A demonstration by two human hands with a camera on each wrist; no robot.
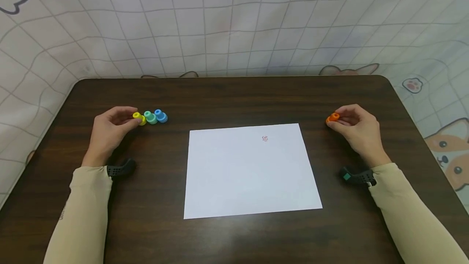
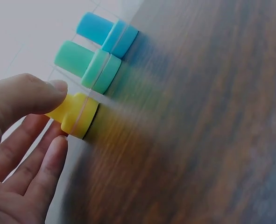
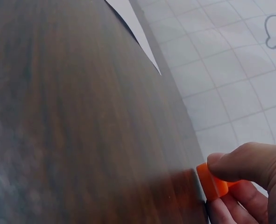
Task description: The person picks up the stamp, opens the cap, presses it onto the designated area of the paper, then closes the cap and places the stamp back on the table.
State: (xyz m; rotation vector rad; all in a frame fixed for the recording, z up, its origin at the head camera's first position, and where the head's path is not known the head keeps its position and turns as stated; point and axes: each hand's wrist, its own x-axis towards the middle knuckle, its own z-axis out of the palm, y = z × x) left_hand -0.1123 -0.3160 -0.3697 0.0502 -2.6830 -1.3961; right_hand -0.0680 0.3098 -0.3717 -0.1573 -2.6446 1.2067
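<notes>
Fingers and thumb of the left hand (image 1: 110,131) come together in a pinch on the yellow stamp (image 1: 138,117), as I see it from far off. They grip the thin top, and its fat round bottom pokes out past them. I see the green stamp (image 1: 150,117) just beside the yellow one, and the blue stamp (image 1: 161,116) next to the green one, all in a short row. Green and blue stand up on the surface (image 1: 161,235) with their thin ends on top. Each has a fat bottom with a thin line around it. I cannot tell what is inside them.

Over on the other side, the right hand (image 1: 360,131) is also almost closed. Its thumb and fingers pinch the orange stamp (image 1: 332,117) near the right side of the surface. I cannot tell if the orange one touches the wood.

Between the two hands I see white paper (image 1: 249,174) lying flat, well apart from both. A little red mark (image 1: 265,138) sits near its far edge, right of the middle. Behind the dark brown surface I see a pale cloth (image 1: 220,23) with lines and animal pictures. A black band (image 1: 121,168) goes around the left wrist.
</notes>
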